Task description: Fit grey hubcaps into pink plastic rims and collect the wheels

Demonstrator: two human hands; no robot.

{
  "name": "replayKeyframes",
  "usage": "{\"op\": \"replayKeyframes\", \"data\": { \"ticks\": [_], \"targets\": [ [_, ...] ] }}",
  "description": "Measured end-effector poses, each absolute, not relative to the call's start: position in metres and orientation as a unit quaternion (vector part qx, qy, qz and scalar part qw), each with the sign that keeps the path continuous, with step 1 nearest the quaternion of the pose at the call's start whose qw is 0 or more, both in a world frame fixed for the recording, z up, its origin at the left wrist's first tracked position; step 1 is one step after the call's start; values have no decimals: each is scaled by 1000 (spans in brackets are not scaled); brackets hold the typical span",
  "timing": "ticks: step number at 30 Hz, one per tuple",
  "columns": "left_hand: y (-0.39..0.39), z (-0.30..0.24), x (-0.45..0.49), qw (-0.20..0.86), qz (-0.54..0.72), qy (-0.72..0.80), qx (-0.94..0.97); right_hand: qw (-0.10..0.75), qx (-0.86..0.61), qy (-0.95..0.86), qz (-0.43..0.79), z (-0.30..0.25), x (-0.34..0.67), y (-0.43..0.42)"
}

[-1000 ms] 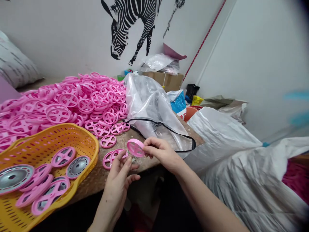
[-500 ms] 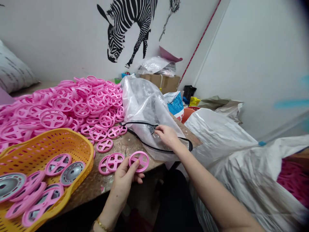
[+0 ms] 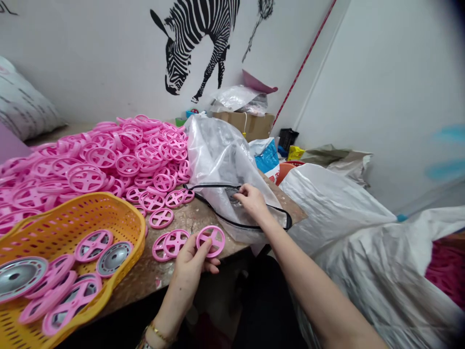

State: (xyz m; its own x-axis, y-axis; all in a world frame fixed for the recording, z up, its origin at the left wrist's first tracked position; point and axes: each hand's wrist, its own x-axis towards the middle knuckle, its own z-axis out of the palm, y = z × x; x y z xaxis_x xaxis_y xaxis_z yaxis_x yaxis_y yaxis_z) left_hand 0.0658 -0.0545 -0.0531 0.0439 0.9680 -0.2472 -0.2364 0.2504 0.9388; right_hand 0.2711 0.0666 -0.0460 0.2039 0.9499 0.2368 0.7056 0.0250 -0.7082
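Note:
My left hand [image 3: 194,261] pinches a pink plastic wheel [image 3: 211,242] with crossed spokes between thumb and fingers, just off the table's front edge. Beside it, two more pink wheels [image 3: 176,243] overlap on the table. My right hand [image 3: 253,201] reaches into the mouth of a clear plastic zip bag [image 3: 218,157] with a black edge, its fingers curled together. Close to those fingertips a grey round part shows dimly in the bag; whether they grip it is hidden.
A yellow basket [image 3: 135,252] at the left holds pink wheels and grey discs [image 3: 114,258]. Behind it rises a large pile of pink wheels [image 3: 103,157]. A cardboard box [image 3: 258,125] stands at the back. Large white sacks [image 3: 327,194] fill the right side.
The whole view has shifted slightly, so things sit a little further right. Both hands keep nearly the same positions, the left one still with the pink wheel.

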Motion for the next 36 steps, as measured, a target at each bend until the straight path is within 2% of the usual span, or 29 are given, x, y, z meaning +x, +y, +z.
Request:
{"op": "replayKeyframes", "data": {
  "ticks": [3, 6, 9, 11, 15, 18, 21, 28, 36],
  "targets": [
    [-53, -53, 65, 632, 478, 488, 366, 442, -647, -591, 190, -35, 282, 39],
    [-53, -52, 65, 643, 475, 481, 362, 528, -563, -544, 330, -23, 281, 8],
    [-53, -52, 65, 649, 475, 475, 358, 514, -509, -526, 447, -18, 268, -20],
    [-55, -52, 66, 653, 474, 471, 356, 499, -497, -530, 473, -19, 257, -33],
    [-59, -51, 69, 662, 469, 458, 365, 458, -517, -567, 450, -26, 240, -48],
    [-62, -51, 70, 653, 467, 451, 391, 429, -545, -611, 381, -28, 234, -54],
    [-63, -51, 69, 640, 473, 445, 411, 433, -558, -625, 332, -27, 230, -59],
    [-69, -46, 66, 631, 458, 442, 444, 431, -476, -607, 468, -27, 229, -67],
    [-78, -33, 68, 549, 488, 436, 521, 481, -468, -621, 404, -29, 221, -80]
  ]
}}
